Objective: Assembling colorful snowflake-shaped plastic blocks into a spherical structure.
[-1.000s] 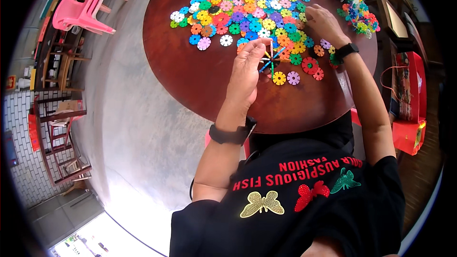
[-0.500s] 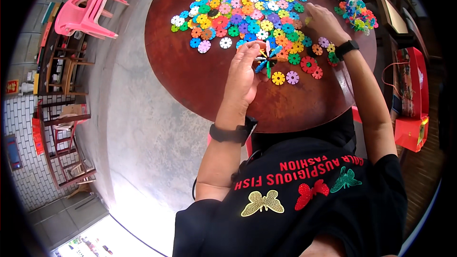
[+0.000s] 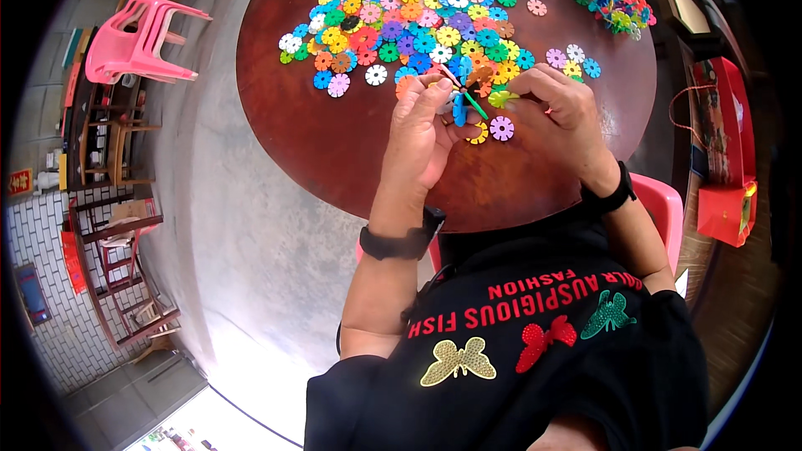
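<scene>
A small cluster of interlocking snowflake discs (image 3: 459,110), with blue, green, pink and brown pieces pointing different ways, is pinched in my left hand (image 3: 415,129). Its inner joints are partly covered by my fingers. Close by on the right, my right hand (image 3: 570,113) grips a yellow-green snowflake disc (image 3: 499,99) between thumb and fingers. That disc is near the cluster; whether they touch I cannot tell. Below my hands lie a purple disc (image 3: 501,129) and a yellow one, partly hidden by my left fingers. Beyond them spreads a pile of loose notched discs (image 3: 409,12) in many colours.
The round brown table (image 3: 309,138) bears everything. Joined disc chains (image 3: 614,0) lie at its far right edge. Several stray discs (image 3: 572,54) sit right of the pile. Pink stacked plastic chairs (image 3: 138,38) stand off left, and a red bag (image 3: 725,129) is at the right.
From the pile's right side, my right hand has come in toward my left hand, bringing the yellow-green disc. The cluster in my left hand has turned. The whole view has shifted slightly.
</scene>
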Demonstrator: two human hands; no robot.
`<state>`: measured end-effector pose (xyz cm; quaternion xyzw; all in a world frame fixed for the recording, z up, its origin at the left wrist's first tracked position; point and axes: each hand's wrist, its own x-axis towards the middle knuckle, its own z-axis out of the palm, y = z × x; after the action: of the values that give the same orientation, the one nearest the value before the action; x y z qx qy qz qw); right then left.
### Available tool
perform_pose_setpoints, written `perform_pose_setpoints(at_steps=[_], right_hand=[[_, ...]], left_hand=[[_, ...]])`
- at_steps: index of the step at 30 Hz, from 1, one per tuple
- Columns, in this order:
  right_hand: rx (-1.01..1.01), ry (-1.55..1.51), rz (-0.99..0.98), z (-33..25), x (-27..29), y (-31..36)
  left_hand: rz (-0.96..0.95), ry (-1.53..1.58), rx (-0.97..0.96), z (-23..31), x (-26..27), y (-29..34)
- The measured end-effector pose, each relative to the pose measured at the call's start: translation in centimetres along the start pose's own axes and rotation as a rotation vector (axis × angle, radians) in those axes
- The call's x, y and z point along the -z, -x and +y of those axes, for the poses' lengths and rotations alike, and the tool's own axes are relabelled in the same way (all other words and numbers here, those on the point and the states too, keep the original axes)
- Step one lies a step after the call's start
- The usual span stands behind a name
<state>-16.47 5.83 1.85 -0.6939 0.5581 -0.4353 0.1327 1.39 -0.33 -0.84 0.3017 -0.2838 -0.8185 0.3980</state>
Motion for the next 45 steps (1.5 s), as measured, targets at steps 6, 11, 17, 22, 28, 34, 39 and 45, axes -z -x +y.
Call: perform_pose_setpoints(at_steps=[6, 11, 17, 22, 28, 34, 39, 45], right_hand=[[-0.015, 0.07, 0.004, 0.2, -0.4, 0.1], [-0.005, 0.07, -0.009, 0.4, -0.6, 0.0], [-0.018, 0.046, -0.002, 0.4, -0.4, 0.0], [0.021, 0.054, 0.018, 0.7, -0.2, 0.3], [0.025, 0.058, 0.029, 0.1, -0.3, 0.2], [0.037, 0.033, 0.034, 0.0, -0.4, 0.4], [0.038, 0.057, 0.036, -0.2, -0.4, 0.2], [0.031, 0.06, 0.034, -0.1, 0.1, 0.6]], left_hand=[[-0.039, -0.117, -0.007, -0.1, -0.8, 0.5], [-0.041, -0.233, -0.077, -0.4, -0.6, 0.5], [-0.083, -0.249, -0.12, -0.4, -1.0, 0.6], [-0.045, -0.207, -0.086, -0.3, -1.3, 0.7], [-0.056, -0.217, -0.134, -0.5, -1.2, 0.6], [-0.045, -0.191, -0.111, -0.4, -1.2, 0.6], [-0.051, -0.104, -0.028, -0.3, -1.1, 0.5], [-0.055, -0.08, -0.066, -0.3, -1.8, 0.9]])
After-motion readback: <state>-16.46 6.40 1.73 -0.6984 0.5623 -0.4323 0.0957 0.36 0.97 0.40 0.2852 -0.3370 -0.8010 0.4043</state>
